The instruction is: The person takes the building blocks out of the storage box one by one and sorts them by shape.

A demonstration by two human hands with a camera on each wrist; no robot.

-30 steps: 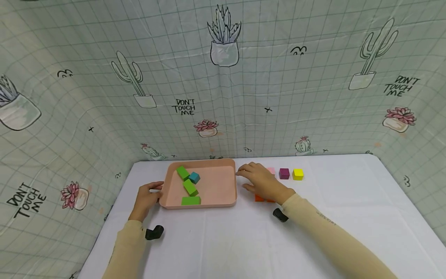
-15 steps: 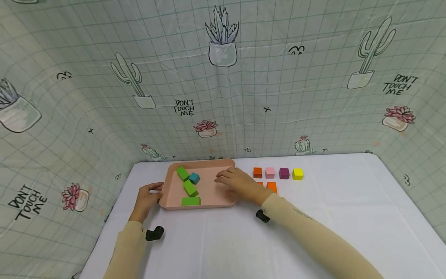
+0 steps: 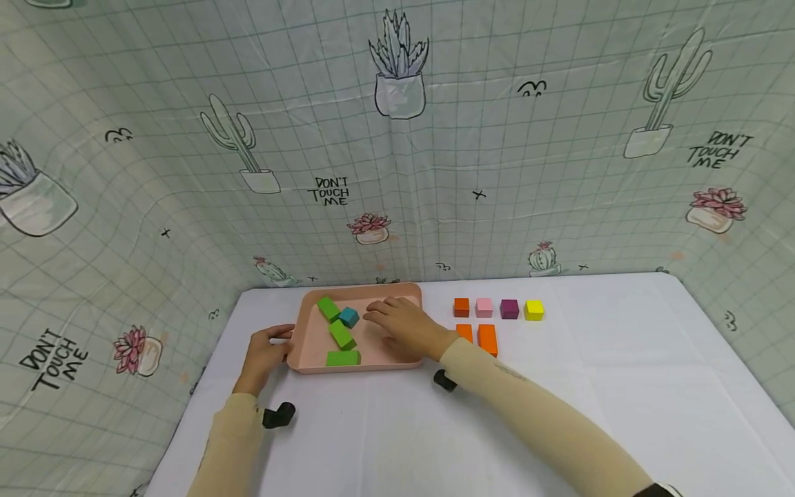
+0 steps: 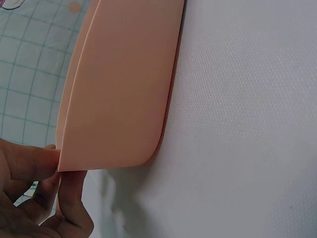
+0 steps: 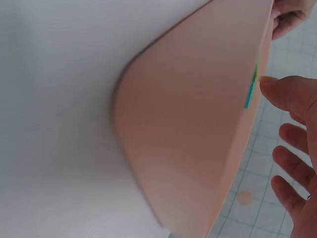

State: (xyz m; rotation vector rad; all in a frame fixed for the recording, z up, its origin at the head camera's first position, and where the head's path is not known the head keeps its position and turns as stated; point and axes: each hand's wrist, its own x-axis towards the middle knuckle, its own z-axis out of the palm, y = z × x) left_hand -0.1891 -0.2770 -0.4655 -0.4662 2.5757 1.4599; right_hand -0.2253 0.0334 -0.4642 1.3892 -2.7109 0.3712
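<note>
A shallow pink tray (image 3: 404, 366) sits on the table at left of centre. My left hand (image 3: 263, 353) pinches its left rim, thumb and fingers at the edge in the left wrist view. Inside the tray lie a blue cube (image 3: 349, 317) and three green blocks: one at the back (image 3: 328, 308), one in the middle (image 3: 342, 335) and one by the front wall (image 3: 344, 358). Over the tray's right half hovers my right hand (image 3: 406, 326), fingers spread and holding nothing, its fingertips just right of the blue cube. The right wrist view shows its thumb and fingers apart.
Right of the tray stands a row of cubes: red-orange (image 3: 462, 308), pink (image 3: 484, 308), purple (image 3: 509, 309) and yellow (image 3: 534, 310). In front of them lie two orange blocks, one left (image 3: 464, 333) and one right (image 3: 488, 339). A patterned cloth (image 3: 435, 159) rises behind the table.
My right hand has moved left from beside the tray's right rim to over its inside, uncovering the red-orange cube and the orange blocks. The left hand stays on the rim.
</note>
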